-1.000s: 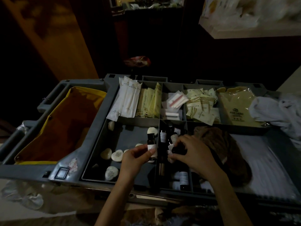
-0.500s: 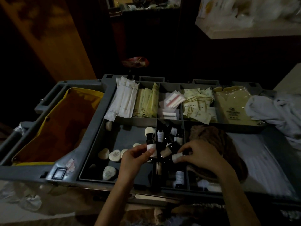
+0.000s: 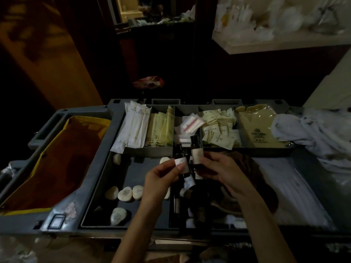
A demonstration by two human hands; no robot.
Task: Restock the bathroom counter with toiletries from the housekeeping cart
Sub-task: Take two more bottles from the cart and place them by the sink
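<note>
The grey housekeeping cart (image 3: 98, 160) fills the view, its top tray split into compartments. My left hand (image 3: 161, 179) pinches a small dark bottle with a white label (image 3: 179, 154), held upright above the tray. My right hand (image 3: 218, 171) grips a second small dark labelled bottle (image 3: 196, 149), also upright and slightly higher. Both bottles are side by side over the narrow compartment of dark bottles (image 3: 188, 186). Round wrapped soaps (image 3: 125, 194) lie in the compartment to the left.
White sachets (image 3: 134, 128), yellow packets (image 3: 161, 130) and small kits (image 3: 218, 128) fill the back compartments. A yellow-lined bag (image 3: 57, 158) hangs at the cart's left. A brown cloth (image 3: 247, 162) and white linen (image 3: 322, 133) lie at the right. A shelf (image 3: 275, 44) juts overhead.
My right hand picked a bottle out of the compartment and raised it beside the one in my left hand. The left hand lifted its bottle slightly.
</note>
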